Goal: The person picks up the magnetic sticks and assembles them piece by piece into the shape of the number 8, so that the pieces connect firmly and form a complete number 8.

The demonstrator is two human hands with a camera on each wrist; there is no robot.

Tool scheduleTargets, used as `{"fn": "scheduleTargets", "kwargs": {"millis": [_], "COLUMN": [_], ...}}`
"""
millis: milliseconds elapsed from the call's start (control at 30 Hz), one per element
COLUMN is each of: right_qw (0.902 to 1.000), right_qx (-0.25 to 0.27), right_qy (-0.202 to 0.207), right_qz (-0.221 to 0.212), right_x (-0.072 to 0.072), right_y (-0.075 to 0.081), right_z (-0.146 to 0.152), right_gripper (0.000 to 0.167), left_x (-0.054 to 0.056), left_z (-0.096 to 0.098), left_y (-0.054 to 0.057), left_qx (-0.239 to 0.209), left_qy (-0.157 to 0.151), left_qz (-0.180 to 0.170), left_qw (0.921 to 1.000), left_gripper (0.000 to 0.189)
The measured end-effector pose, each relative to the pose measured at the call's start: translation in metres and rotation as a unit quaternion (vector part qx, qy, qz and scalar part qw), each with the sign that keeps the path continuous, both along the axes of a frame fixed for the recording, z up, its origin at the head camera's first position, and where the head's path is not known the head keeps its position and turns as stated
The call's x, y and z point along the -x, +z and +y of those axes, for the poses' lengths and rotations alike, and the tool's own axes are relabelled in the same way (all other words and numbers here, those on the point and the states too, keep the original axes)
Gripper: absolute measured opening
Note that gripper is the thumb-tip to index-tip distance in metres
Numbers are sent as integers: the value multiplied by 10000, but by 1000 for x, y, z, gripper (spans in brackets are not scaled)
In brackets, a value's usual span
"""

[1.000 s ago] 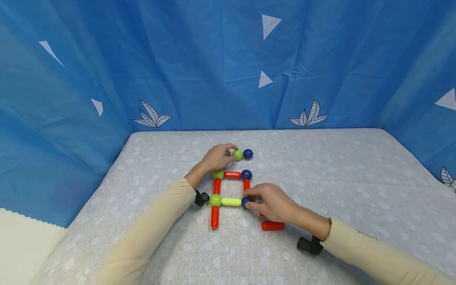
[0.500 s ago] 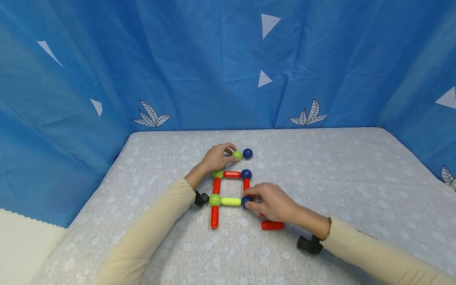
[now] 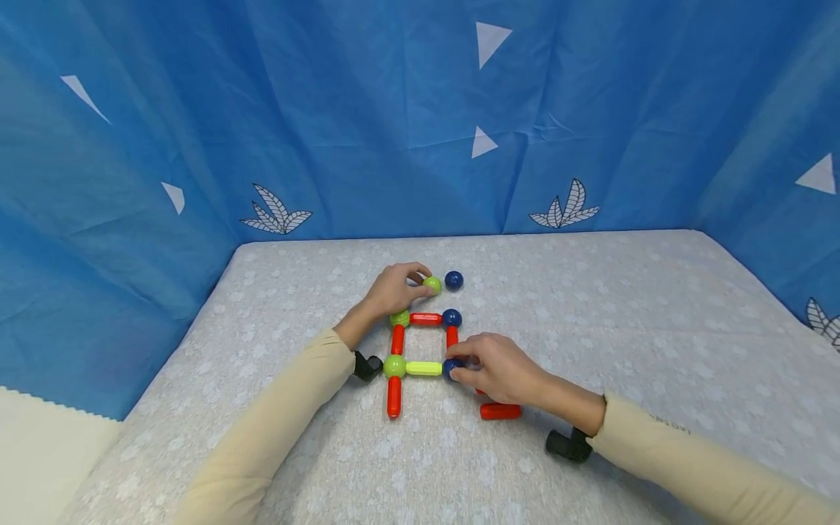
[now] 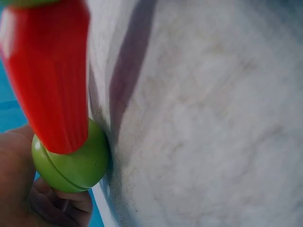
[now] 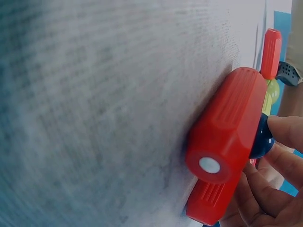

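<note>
While both hands are busy: the left hand (image 3: 394,289) pinches a shiny lime green ball (image 3: 432,285) just past a square of sticks and balls, and the right hand (image 3: 496,368) pinches a dark blue ball (image 3: 450,370) at that square's near right corner. The hands are apart.
Square: a far red stick (image 3: 426,319) and a near yellow-green stick (image 3: 424,368) make two sides; a red leg (image 3: 394,397) points toward the person.
Balls: they look hard, smooth and light, and could easily slip or roll. Thumb and finger round the middle seems the best hold.
Sticks: they look stiff and not easy to break, with ridges to grip. Hold them by the middle. One end shows a white dot (image 5: 209,165), maybe a magnet, so a hard tug could pop a joint apart.
Loose bits: another blue ball (image 3: 454,280) sits just beside the green one, and a spare red stick (image 3: 501,411) lies by the right hand.
Surface: pale grey cloth (image 3: 590,306) with white flowers.
Room: a blue curtain (image 3: 367,124) with white triangles and leaves hangs behind.
</note>
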State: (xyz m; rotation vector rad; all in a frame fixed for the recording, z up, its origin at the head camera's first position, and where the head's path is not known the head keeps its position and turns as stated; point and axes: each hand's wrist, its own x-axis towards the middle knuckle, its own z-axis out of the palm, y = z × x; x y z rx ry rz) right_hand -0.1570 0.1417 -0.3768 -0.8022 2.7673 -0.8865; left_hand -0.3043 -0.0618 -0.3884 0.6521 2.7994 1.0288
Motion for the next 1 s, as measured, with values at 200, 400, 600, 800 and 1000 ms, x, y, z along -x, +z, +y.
{"fn": "scheduleTargets", "kwargs": {"millis": [200,400,600,800,1000], "right_qw": [10000,10000,10000,10000,10000], "right_qx": [-97,-74,-66,-39,-55], "right_qy": [9,27,8,9,0], "right_qz": [-2,27,-3,16,50], "right_x": [0,0,-1,-3,-3], "right_y": [2,3,2,0,1], "right_z": [-1,0,-1,-1,1], "right_gripper": [25,25,25,23,24], "left_x": [-8,-32,-71,-114,-146], "left_z": [-5,-22,-51,-72,-83], "left_y": [3,7,9,8,7], "left_qx": [-638,-1510,-2093,-2436,-2383], "left_qy": [352,627,403,317,110], "left_qz": [359,189,-206,-480,-507], "left_qw": [9967,9864,9768,9682,9698], "left_gripper": [33,35,34,33,30]}}
